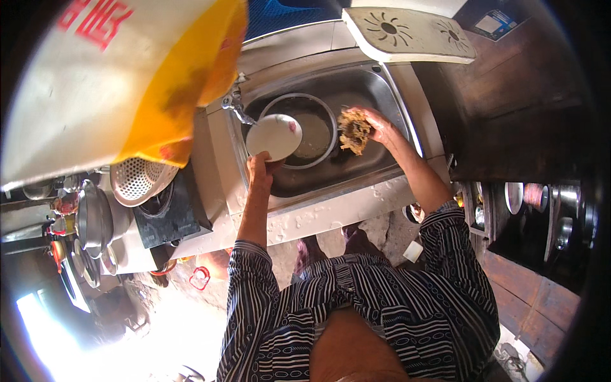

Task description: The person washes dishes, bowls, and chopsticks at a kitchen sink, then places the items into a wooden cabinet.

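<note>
My left hand (261, 171) grips the near rim of a white bowl (273, 138) with a pink mark on its inner wall. The bowl is held under the metal faucet (234, 102), over the left part of a steel sink (382, 90). My right hand (374, 125) holds a clump of brown fibrous scrubbing material (354, 131) above the sink's right side, apart from the bowl. Between the hands, a round basin (329, 112) with cloudy water stands in the sink, partly hidden by the bowl.
A white and yellow plastic sheet or bag (157, 86) hangs at upper left. Beneath it are a perforated colander (138, 180) and a black gas stove (167, 219). A slotted off-white rack (405, 36) juts out behind the sink. Water drops wet the counter edge (305, 219).
</note>
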A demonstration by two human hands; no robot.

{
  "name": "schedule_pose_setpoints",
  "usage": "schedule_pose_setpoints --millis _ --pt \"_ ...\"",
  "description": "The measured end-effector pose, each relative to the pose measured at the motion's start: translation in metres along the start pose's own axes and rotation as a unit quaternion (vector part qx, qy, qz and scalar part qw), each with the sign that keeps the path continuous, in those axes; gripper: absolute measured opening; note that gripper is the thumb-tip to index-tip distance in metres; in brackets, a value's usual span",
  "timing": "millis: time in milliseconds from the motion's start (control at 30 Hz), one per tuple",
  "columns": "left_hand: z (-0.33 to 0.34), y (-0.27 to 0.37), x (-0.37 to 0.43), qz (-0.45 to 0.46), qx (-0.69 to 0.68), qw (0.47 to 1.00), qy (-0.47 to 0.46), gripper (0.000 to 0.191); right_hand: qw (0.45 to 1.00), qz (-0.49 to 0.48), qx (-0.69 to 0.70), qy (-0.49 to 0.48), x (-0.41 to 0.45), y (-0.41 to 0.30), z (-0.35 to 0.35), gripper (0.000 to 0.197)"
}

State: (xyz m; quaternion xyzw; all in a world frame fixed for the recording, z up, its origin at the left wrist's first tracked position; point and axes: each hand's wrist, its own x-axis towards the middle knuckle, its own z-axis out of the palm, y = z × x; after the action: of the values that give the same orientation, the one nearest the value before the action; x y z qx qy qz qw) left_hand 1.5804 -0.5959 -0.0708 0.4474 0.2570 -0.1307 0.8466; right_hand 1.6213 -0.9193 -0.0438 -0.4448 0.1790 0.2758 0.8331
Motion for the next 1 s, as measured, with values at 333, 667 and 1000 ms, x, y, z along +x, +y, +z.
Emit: schedule_pose_setpoints --millis 333,667,1000 --pt "0.044 0.009 0.014 0.125 0.021 0.992 -0.006 0.033 0.680 -0.277 -0.676 0.061 0.056 0.074 0.154 0.034" --pt "0.006 0.031 0.021 0.051 0.094 0.994 0.016 0.027 0.390 -0.531 -0.737 -0.148 0.054 0.057 0.106 0.032" --pt "0.030 0.028 0.027 0.062 0.035 0.994 0.081 0.022 0.552 -0.521 -0.649 -0.049 0.049 0.108 0.161 0.037"
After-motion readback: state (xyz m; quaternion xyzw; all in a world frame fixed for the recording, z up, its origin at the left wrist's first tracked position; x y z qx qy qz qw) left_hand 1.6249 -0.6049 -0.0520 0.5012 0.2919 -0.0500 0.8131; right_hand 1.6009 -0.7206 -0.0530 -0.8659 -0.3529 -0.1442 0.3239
